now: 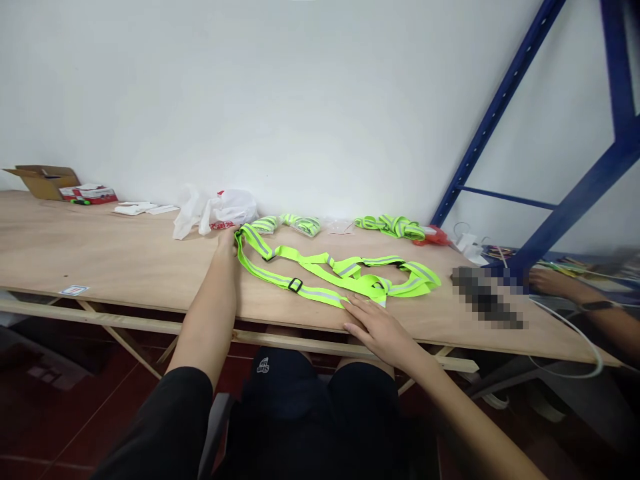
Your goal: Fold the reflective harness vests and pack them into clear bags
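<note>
A neon-yellow reflective strap harness [320, 293] with grey stripes and black buckles lies loosely spread on the wooden table [125, 250]. At its left end my left hand [229, 240] grips the looped strap, the fingers partly hidden behind it. My right hand [376, 325] lies with fingers stretched out, fingertips touching the lower strap near the table's front edge. A black slide buckle [295, 285] sits on the lower strap between my two hands. The harness's right part is heaped in overlapping loops.
Behind the harness are bagged reflective straps [306, 227], a loose strap bundle [393, 225], a red bag [434, 236] and a white plastic bag [233, 207]. A cardboard box [47, 181] stands far left. At right are a blue frame [565, 193], a cable and another person's arm [565, 285].
</note>
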A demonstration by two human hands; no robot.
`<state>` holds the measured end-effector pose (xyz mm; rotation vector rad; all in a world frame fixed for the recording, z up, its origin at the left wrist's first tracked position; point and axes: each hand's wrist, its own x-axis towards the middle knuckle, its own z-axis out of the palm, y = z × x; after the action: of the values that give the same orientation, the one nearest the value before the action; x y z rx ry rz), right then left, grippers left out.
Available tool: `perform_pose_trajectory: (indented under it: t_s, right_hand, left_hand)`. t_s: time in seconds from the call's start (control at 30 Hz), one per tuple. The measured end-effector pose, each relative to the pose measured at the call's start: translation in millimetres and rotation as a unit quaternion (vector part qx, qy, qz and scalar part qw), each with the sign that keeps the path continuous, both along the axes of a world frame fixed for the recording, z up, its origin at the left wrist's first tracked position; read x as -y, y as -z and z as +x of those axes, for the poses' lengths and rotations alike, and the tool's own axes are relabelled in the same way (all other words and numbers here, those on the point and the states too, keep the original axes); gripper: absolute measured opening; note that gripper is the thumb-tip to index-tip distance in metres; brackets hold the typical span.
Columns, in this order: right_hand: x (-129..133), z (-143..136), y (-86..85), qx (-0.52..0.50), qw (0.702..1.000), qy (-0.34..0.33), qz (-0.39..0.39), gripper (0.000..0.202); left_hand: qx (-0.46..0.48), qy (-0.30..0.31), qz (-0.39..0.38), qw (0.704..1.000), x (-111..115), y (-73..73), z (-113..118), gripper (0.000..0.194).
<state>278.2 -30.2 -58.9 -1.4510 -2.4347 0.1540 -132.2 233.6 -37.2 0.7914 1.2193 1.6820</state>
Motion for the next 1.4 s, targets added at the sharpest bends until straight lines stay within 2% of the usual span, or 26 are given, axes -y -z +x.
perform_pose_trajectory:
  t_s: [0.17,0.37,0.47,0.67,0.77,0.83,0.9,0.97,1.0,1.13,1.23,1.4]
  right_hand:
    - [-1.0,-0.1,0.7,-0.002,1.000,0.002,-0.001,0.056]
    - [-0.3,-2.1,-1.1,0.014,1.000,0.009,-0.015,0.058]
    - [-0.4,-2.6,-1.3,0.014,1.000,0.007,-0.014,0.058]
    - [0.2,-3.8,-1.0,0.004,1.000,0.008,-0.010,0.058]
    - [0.9,-4.8,-2.0,0.007,1.000,0.012,-0.013,0.059]
    - [1.2,-5.3,-2.8,0.008,1.000,0.013,-0.014,0.059]
    - [1.3,-5.8,-3.5,0.009,1.000,0.012,-0.016,0.059]
    - [1.4,-6.3,-3.8,0.011,1.000,0.013,-0.017,0.059]
    - [1.4,-6.5,-3.8,0.011,1.000,0.013,-0.017,0.059]
    - [1.5,-6.4,-3.0,0.012,1.000,0.013,-0.012,0.059]
    - [1.3,-6.0,-2.6,0.020,1.000,0.017,-0.013,0.059]
    - [0.9,-6.0,-2.9,0.017,1.000,0.017,-0.013,0.059]
  left_hand:
    - [-0.125,-0.026,-0.048,0.991,4.3,4.8,6.0,0.012]
    - [-0.285,-0.069,-0.040,0.955,14.0,5.4,-1.5,0.009]
    - [-0.341,-0.033,-0.023,0.939,20.0,2.2,-5.2,0.009]
    - [-0.380,0.122,0.016,0.917,35.1,-9.8,-13.8,0.008]
    - [-0.381,0.186,0.013,0.906,39.0,-13.4,-16.8,0.018]
    - [-0.409,0.228,-0.011,0.884,39.0,-12.8,-16.5,0.028]
    - [-0.470,0.237,-0.041,0.849,37.4,-10.4,-14.4,0.037]
    - [-0.522,0.205,-0.049,0.826,35.0,-7.9,-11.4,0.037]
    - [-0.534,0.183,-0.044,0.824,33.9,-7.0,-10.0,0.035]
    - [-0.504,0.126,0.009,0.854,33.1,-6.3,-7.7,0.026]
    - [-0.454,0.095,0.038,0.885,36.2,-5.7,-10.0,0.032]
    - [-0.346,0.052,0.012,0.937,40.1,-3.1,-13.6,0.041]
